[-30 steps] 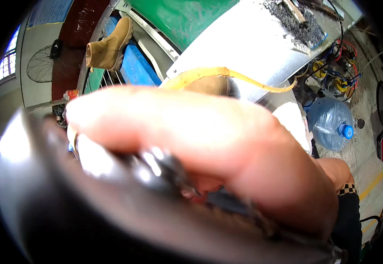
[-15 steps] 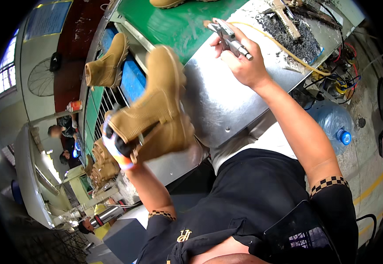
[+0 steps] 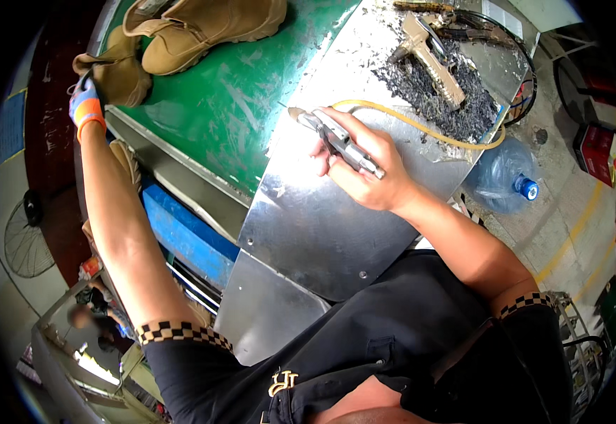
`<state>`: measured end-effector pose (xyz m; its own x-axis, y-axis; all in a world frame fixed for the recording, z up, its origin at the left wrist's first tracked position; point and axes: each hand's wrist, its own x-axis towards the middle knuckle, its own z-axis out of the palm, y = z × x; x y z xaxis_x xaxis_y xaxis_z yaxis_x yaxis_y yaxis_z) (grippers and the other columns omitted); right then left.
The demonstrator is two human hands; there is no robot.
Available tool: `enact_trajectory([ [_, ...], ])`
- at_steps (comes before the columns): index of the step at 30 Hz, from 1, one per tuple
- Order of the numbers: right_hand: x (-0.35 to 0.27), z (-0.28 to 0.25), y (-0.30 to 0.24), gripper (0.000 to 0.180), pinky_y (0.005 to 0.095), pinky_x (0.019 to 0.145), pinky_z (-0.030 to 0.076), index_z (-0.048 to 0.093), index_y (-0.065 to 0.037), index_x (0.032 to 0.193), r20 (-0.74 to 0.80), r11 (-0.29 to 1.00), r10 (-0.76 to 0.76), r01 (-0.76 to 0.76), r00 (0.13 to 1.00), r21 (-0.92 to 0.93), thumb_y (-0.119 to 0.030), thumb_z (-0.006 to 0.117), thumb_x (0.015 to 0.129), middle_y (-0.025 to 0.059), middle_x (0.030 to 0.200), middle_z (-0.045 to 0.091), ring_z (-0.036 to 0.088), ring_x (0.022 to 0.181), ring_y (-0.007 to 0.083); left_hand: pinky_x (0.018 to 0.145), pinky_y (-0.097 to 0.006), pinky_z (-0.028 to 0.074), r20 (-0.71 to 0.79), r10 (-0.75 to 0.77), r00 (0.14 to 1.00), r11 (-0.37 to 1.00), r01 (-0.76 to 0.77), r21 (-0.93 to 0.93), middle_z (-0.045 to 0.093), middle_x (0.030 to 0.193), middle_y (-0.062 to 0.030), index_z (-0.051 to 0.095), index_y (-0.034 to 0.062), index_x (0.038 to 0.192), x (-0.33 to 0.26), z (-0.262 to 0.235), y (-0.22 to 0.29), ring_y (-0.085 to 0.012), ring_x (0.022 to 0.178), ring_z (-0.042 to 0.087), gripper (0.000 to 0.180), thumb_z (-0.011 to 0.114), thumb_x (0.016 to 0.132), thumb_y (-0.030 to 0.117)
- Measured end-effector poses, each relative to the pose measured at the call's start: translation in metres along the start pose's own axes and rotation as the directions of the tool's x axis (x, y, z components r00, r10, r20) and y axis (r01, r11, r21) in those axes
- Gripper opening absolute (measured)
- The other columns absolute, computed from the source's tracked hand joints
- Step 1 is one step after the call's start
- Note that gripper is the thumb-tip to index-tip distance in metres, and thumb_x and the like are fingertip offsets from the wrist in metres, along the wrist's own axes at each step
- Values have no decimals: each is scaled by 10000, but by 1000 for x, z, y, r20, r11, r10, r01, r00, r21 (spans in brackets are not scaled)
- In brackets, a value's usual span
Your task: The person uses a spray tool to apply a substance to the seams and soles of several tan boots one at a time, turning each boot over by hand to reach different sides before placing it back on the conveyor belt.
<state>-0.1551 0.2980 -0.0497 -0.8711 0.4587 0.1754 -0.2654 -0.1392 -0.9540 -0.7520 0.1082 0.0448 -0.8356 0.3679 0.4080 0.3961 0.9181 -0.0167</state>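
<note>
Workshop desk (image 3: 308, 212), steel-clad: right hand (image 3: 364, 169) clamped on metal air tool (image 3: 339, 141), hose attached; gloved left hand (image 3: 85, 106) grips tan boot (image 3: 120, 74), steadying it.

One head-worn fisheye view looks steeply down, close over the metal workbench (image 3: 308, 226)
</note>
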Motion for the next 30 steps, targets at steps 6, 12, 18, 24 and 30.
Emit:
enact_trajectory([
  [6, -1, -1, 10, 530, 286, 746, 525, 404, 66, 1382, 23, 999, 54, -54, 998, 4, 103, 443, 855, 106, 987, 611, 609, 809, 133, 998, -317, 425, 149, 210, 966, 862, -111, -494, 605, 1306, -115, 510, 120, 1399, -95, -70, -25, -190, 1188, 555, 547, 645, 916, 336],
  [12, -2, -6, 6, 505, 265, 722, 508, 398, 81, 1380, -35, 985, 32, -37, 999, -168, 48, 427, 877, 95, 997, 626, 612, 813, 142, 1036, -392, 407, -153, -239, 959, 971, 240, -13, 524, 1382, -197, 480, 91, 1409, -276, -201, -201, -316, 1245, 530, 656, 616, 892, 472],
  [18, 2, 4, 6, 485, 257, 684, 506, 449, 65, 1353, -46, 998, 12, -15, 999, -66, 5, 448, 871, 86, 936, 650, 624, 785, 138, 860, -371, 477, 292, -705, 647, 710, 651, 270, 670, 1075, -130, 640, 38, 1195, -513, -220, -392, -262, 959, 617, 727, 697, 764, 620],
  [24, 3, 6, 11, 445, 246, 675, 512, 500, 18, 1328, -25, 998, -54, 53, 998, -45, 4, 477, 884, 82, 930, 659, 633, 769, 127, 692, -301, 458, 236, -578, 781, 716, 624, -313, 672, 801, -13, 720, 20, 926, -529, -240, -289, -140, 694, 570, 392, 818, 762, 362],
  [30, -1, 2, 11, 423, 246, 659, 511, 524, 10, 1299, -32, 1000, -7, 7, 999, -10, 3, 480, 879, 77, 934, 661, 625, 752, 121, 701, -301, 483, -108, -471, 875, 817, 387, -427, 676, 849, -46, 683, 22, 841, -617, -255, -122, -141, 749, 595, 210, 840, 728, 103],
])
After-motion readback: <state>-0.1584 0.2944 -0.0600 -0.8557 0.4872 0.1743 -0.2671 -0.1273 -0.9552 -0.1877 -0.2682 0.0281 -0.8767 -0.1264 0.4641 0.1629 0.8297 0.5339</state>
